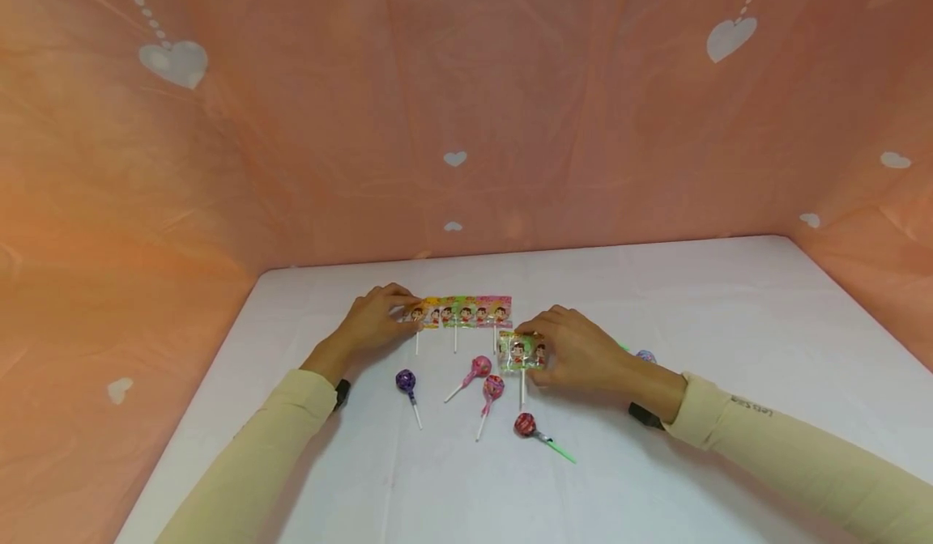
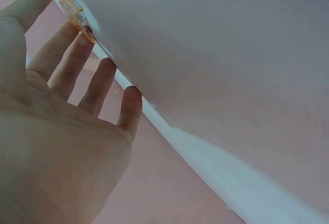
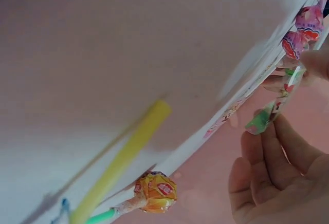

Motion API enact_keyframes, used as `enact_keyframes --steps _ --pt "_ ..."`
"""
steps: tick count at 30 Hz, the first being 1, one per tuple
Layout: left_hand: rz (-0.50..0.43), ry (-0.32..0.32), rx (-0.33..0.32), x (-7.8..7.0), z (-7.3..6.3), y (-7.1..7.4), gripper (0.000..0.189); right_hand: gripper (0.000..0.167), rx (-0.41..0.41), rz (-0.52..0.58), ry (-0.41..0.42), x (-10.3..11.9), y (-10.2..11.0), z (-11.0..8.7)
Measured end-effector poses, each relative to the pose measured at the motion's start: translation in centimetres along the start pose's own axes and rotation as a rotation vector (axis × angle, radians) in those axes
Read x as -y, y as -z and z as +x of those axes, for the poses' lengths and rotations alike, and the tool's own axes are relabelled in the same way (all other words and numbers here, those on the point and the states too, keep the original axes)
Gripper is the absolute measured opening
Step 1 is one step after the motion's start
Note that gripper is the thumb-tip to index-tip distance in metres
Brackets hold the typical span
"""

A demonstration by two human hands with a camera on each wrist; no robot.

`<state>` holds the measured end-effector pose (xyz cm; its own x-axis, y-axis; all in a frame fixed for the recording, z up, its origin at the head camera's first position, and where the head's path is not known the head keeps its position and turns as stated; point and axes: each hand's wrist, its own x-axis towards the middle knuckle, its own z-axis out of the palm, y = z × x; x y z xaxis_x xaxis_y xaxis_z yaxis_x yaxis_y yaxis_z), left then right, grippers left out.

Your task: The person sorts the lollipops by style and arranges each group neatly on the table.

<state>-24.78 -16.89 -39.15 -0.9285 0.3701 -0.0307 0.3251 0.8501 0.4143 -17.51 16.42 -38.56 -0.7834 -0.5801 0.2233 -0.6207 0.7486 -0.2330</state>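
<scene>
Three flat-wrapped lollipops lie side by side in a row on the table. My left hand (image 1: pixel 375 317) pinches the orange-wrapped lollipop (image 1: pixel 432 314) at the row's left end, thumb below and fingers above. Beside it are the green-wrapped lollipop (image 1: pixel 459 312) and the pink-wrapped lollipop (image 1: pixel 501 311). Between thumb and fingers, my right hand (image 1: pixel 579 350) holds another green-wrapped lollipop (image 1: pixel 519 352), its white stick pointing down, just in front of the row's right end. In the right wrist view this wrapper (image 3: pixel 262 119) appears nearly edge-on.
Nearer me lie round lollipops: a purple one (image 1: pixel 405 380), two pink ones (image 1: pixel 480 366) and a red one (image 1: pixel 525 424) with a green stick. A bluish lollipop (image 1: pixel 645 356) is partly hidden behind my right wrist. The right wrist view shows an orange lollipop (image 3: pixel 156 192) and a yellow stick (image 3: pixel 123 162).
</scene>
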Motion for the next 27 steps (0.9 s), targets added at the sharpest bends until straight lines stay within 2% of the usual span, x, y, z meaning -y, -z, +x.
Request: enact_keyframes --steps 13,27 --pt "0.008 0.002 -0.003 0.1 0.1 -0.1 0.051 0.053 0.029 0.007 0.012 -0.6 0.7 0.7" --pt "0.018 0.006 -0.002 0.2 0.1 0.0 0.051 0.060 0.057 0.018 0.005 -1.0 1.1 2.5"
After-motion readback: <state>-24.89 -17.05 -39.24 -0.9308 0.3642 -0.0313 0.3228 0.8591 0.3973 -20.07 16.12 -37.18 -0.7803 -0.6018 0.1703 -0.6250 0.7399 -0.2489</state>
